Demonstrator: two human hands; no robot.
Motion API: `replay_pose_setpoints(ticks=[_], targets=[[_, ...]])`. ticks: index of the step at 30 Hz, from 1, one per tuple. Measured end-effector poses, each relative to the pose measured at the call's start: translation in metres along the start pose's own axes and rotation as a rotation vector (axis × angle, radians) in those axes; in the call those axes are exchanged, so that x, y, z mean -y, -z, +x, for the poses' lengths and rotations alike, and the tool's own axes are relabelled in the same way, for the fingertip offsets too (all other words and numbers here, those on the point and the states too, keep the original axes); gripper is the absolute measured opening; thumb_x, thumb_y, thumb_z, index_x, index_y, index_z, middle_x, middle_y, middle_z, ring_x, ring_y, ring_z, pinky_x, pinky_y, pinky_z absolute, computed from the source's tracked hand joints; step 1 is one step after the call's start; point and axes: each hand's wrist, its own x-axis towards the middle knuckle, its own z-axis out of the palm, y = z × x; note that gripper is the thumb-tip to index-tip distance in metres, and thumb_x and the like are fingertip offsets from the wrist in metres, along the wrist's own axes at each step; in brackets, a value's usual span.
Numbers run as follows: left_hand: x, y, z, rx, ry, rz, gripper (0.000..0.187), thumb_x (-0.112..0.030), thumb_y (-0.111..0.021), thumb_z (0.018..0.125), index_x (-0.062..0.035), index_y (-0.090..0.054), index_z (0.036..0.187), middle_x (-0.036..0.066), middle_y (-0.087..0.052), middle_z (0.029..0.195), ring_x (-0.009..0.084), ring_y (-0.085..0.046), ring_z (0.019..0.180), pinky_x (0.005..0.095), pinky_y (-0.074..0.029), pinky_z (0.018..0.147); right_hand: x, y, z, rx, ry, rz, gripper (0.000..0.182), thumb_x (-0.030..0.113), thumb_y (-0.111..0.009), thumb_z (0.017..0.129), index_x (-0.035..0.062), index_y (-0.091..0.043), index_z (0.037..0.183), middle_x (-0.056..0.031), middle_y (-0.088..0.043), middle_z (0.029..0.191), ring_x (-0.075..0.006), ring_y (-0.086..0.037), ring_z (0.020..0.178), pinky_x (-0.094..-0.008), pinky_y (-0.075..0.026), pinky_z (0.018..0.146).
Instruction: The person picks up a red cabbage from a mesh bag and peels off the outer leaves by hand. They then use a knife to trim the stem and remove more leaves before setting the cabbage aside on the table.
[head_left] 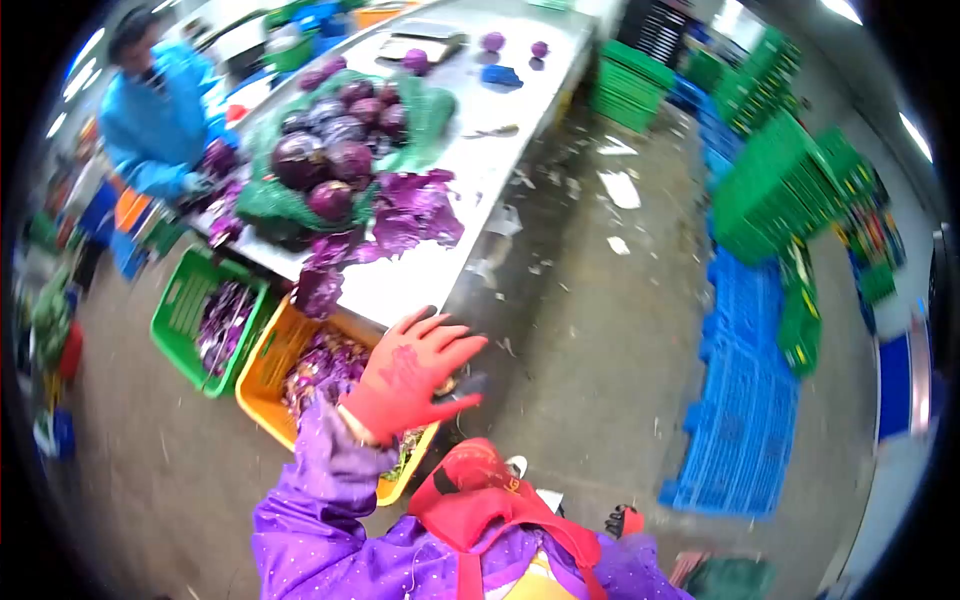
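Note:
My left hand (415,375), in a red glove with dark fingertips, is stretched out with fingers spread and nothing in it. It hovers over an orange crate (262,372) of purple cabbage trimmings (330,365), close to the near end of the metal table (400,285). Loose purple cabbage leaves (415,215) lie on that end, beside a green net sack (425,115) with several red cabbages (300,160) on it. Low at my right side, my right hand (626,520) shows only partly in a red and black glove; its grip is too small to make out.
A co-worker in a blue gown (150,120) handles a cabbage at the table's left side. A green crate (180,305) with shredded leaves stands beside the orange one. Blue pallets (740,400) and stacked green crates (775,190) line the right. White scraps (620,190) litter the floor.

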Motion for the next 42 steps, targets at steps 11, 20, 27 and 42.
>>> replay_pose_setpoints(ticks=[11,20,27,42], targets=[[0.147,-0.079,-0.035,-0.451,0.880,-0.194,0.047,-0.035,-0.074,0.082,-0.0116,-0.066,0.122,0.013,-0.068,0.114,0.0299,-0.063,0.106,0.0396,-0.046,0.099,0.462,-0.419,-0.010,0.512,1.069,-0.395,0.042,0.021,-0.061,0.095,0.0010,-0.055,0.131,-0.0034,-0.064,0.101,-0.0108,-0.057,0.083,-0.0249,-0.046,0.068],[0.297,-0.124,0.115,-0.912,0.953,-0.240,0.061,-0.033,-0.079,0.078,-0.0088,-0.059,0.130,0.015,-0.064,0.121,0.0321,-0.060,0.114,0.0409,-0.045,0.100,0.691,-0.668,-0.098,0.527,1.718,-0.983,0.070,0.008,-0.066,0.077,0.0088,-0.044,0.144,-0.0224,-0.046,0.143,-0.0387,-0.047,0.130,-0.0414,-0.039,0.108],[0.292,-0.160,0.234,-0.304,1.039,0.127,0.083,-0.058,-0.070,0.073,-0.0246,-0.044,0.145,0.014,-0.040,0.147,0.0399,-0.030,0.140,0.0630,-0.013,0.115,0.789,-0.797,-0.023,0.106,1.936,-1.803,0.087,0.028,-0.072,0.070,0.0141,-0.037,0.148,-0.0215,-0.035,0.150,-0.0403,-0.031,0.140,-0.0533,-0.021,0.117],[0.231,-0.185,0.056,-0.117,1.631,0.396,0.081,-0.055,-0.074,0.067,-0.0204,-0.053,0.137,0.013,-0.046,0.144,0.0378,-0.032,0.139,0.0606,-0.011,0.117,0.832,-0.819,-0.060,1.364,1.764,-1.466,0.034,-0.006,-0.057,0.082,0.0028,-0.057,0.115,-0.0133,-0.053,0.103,-0.0298,-0.056,0.092,-0.0349,-0.046,0.078]])
